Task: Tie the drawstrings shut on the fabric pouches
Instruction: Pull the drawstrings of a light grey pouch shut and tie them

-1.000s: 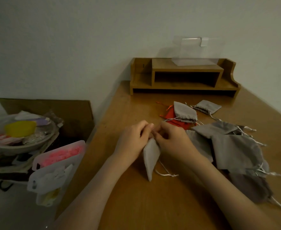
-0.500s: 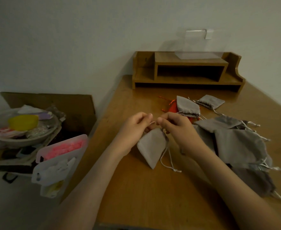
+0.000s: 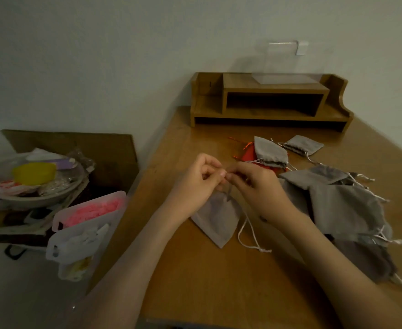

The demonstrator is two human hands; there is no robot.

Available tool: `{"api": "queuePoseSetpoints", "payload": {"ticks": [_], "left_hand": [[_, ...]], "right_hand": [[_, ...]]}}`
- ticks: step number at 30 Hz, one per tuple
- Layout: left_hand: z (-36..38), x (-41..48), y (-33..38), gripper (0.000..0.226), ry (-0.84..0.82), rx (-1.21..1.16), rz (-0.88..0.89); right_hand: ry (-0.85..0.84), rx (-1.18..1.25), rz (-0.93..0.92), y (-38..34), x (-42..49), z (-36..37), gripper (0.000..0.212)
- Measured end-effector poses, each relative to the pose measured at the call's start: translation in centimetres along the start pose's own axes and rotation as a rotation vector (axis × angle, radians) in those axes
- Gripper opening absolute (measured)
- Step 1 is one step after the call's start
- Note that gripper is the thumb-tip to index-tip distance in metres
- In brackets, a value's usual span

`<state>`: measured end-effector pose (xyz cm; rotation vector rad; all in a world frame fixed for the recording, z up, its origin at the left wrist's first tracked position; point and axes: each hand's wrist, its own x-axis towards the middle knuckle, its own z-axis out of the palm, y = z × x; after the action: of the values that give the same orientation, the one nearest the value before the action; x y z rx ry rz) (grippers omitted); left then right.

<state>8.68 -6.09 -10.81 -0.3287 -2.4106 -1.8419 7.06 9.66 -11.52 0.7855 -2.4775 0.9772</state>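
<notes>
wooden table (image 3: 207, 281) is carrying everything. Wooden desk shelf (image 3: 271, 115) is sitting at the far edge, by the wall. Flat grey pouch (image 3: 219, 219) is resting near centre, its white drawstring (image 3: 249, 238) trailing onto the wood beside it. Heap of grey pouches (image 3: 344, 207) is lying along the right side. Further back, red pouch (image 3: 248, 157) is lying partly under a cinched grey pouch (image 3: 270, 153); smaller grey pouch (image 3: 302, 144) is lying just to its right.

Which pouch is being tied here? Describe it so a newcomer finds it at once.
On the wooden table, look left of the heap of pouches. The grey pouch there sits alone, one corner toward the viewer. Only its drawstring is pinched by the left hand and right hand.
</notes>
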Motion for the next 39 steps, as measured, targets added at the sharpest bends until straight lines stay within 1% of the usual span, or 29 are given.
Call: {"api": "queuePoseSetpoints", "payload": {"ticks": [3, 6, 8, 9, 11, 13, 15, 16, 17, 18, 20, 23, 25, 26, 27, 29, 30, 32, 33, 34, 35, 36, 39], "left_hand": [[0.6, -0.1, -0.2, 0.006, 0.041, 0.141, 0.056], [0.9, -0.2, -0.5, 0.013, 0.094, 0.246, 0.134], [0.9, 0.1, -0.6, 0.016, 0.089, 0.295, 0.162], [0.8, 0.2, -0.7, 0.019, 0.074, 0.314, 0.158], [0.7, 0.3, -0.9, 0.024, 0.030, 0.306, 0.113], [0.7, 0.2, -0.8, 0.022, -0.030, 0.204, 0.042], [0.9, -0.2, -0.2, 0.012, -0.108, -0.026, -0.080], [1.0, -0.3, 0.1, 0.018, -0.135, -0.135, -0.136], [1.0, -0.3, 0.3, 0.029, -0.152, -0.213, -0.178], [1.0, -0.3, 0.4, 0.038, -0.163, -0.253, -0.197], [1.1, -0.3, 0.7, 0.044, -0.200, -0.287, -0.201], [1.1, -0.4, 0.8, 0.044, -0.245, -0.318, -0.230], [1.0, -0.5, 0.6, 0.032, -0.235, -0.258, -0.226], [1.0, -0.4, 0.6, 0.024, -0.225, -0.221, -0.210], [1.0, -0.4, 0.5, 0.019, -0.210, -0.194, -0.195], [0.7, -0.3, 0.3, 0.016, -0.149, -0.189, -0.186], [0.5, -0.1, 0.2, 0.017, -0.102, -0.197, -0.189], [-0.1, 0.1, 0.0, 0.020, 0.001, -0.199, -0.199], [-0.3, 0.2, 0.0, 0.021, 0.038, -0.216, -0.201], [-0.5, 0.2, 0.0, 0.022, 0.059, -0.250, -0.194], [-0.5, 0.2, 0.2, 0.022, 0.068, -0.284, -0.184], [-0.5, 0.2, 0.2, 0.023, 0.069, -0.313, -0.174], [-0.3, 0.1, 0.6, 0.021, 0.065, -0.451, -0.190]], "right_hand": [[0.002, 0.226, 0.252, -0.3, 0.1, 0.1, 0.010], [-0.014, 0.622, 0.425, -0.8, 0.2, 0.0, 0.012], [-0.024, 0.846, 0.475, -0.9, 0.3, -0.2, 0.012], [-0.030, 0.893, 0.475, -1.0, 0.3, -0.2, 0.012], [-0.029, 0.872, 0.452, -1.0, 0.2, 0.1, 0.011], [-0.014, 0.839, 0.422, -1.0, 0.1, 0.2, 0.010], [-0.008, 0.914, 0.406, -1.1, 0.0, 0.1, 0.009], [-0.009, 1.001, 0.411, -1.2, -0.1, 0.1, 0.009], [-0.015, 1.087, 0.417, -1.3, -0.2, 0.0, 0.012], [-0.017, 1.140, 0.414, -1.4, -0.2, 0.0, 0.014], [0.009, 1.120, 0.383, -1.4, -0.2, 0.1, 0.015], [0.033, 0.931, 0.300, -1.0, 0.0, 0.1, 0.010], [0.010, 0.919, 0.303, -0.9, -0.1, 0.1, 0.008], [0.011, 0.908, 0.312, -0.8, -0.1, 0.1, 0.013], [0.020, 0.865, 0.320, -0.9, -0.1, 0.0, 0.016], [0.032, 0.698, 0.338, -0.9, 0.1, -0.1, 0.012], [0.002, 0.621, 0.360, -0.8, 0.1, -0.2, 0.013], [-0.136, 0.561, 0.427, -0.5, 0.0, -0.4, 0.023], [-0.210, 0.545, 0.453, -0.3, -0.1, -0.3, 0.023], [-0.262, 0.506, 0.453, -0.2, -0.2, -0.1, 0.019], [-0.287, 0.451, 0.440, -0.2, -0.2, -0.1, 0.016], [-0.293, 0.408, 0.431, -0.2, -0.2, 0.0, 0.017], [-0.270, 0.384, 0.435, -0.3, 0.0, -0.1, 0.027]]}}
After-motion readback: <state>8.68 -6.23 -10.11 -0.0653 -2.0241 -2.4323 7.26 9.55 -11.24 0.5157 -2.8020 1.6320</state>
